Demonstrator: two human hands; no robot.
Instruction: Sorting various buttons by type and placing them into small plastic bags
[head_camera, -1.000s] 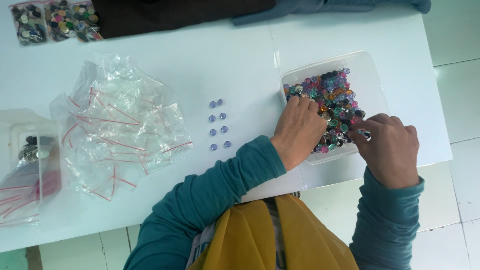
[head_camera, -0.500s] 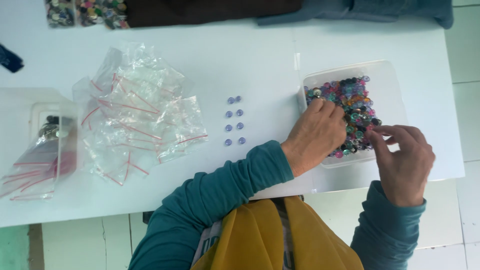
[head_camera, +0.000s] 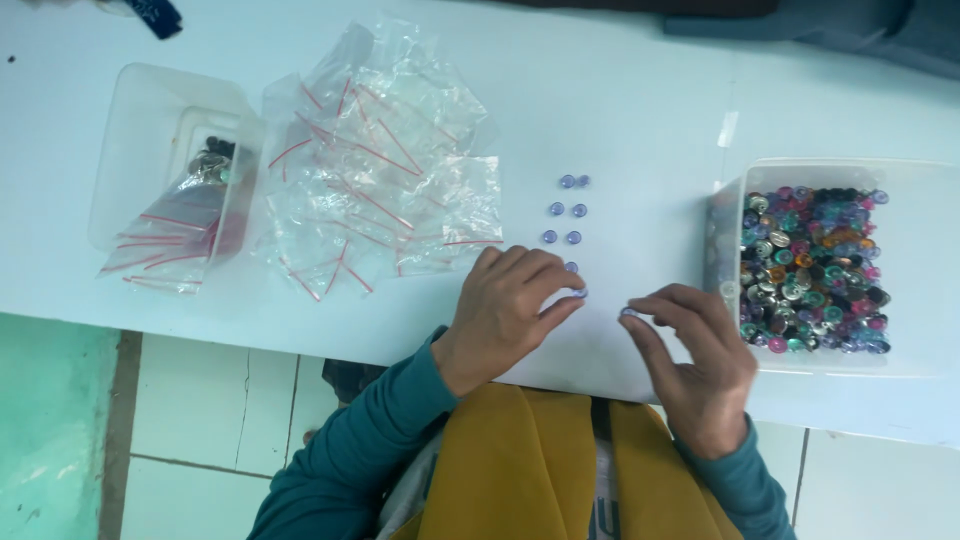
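I am laying out small lilac buttons in two columns on the white bench, at twelve o'clock from my hands. My left hand presses one at the bottom of the rows, fingertips closed on it; my right hand pinches another in a tight grip. Next, I judge, that button wants placing beside its partner; the clear tub of mixed buttons sits at three o'clock.

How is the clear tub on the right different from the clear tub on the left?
The right tub is packed with small beads of many colours; the left tub holds only a few dark and silvery pieces and mostly bare plastic. A red-striped clear bag lies partly in the left tub and spills over its edge; the right tub has no bag. The right hand is beside the right tub; neither hand is near the left tub. Both are clear plastic, open, on the white table.
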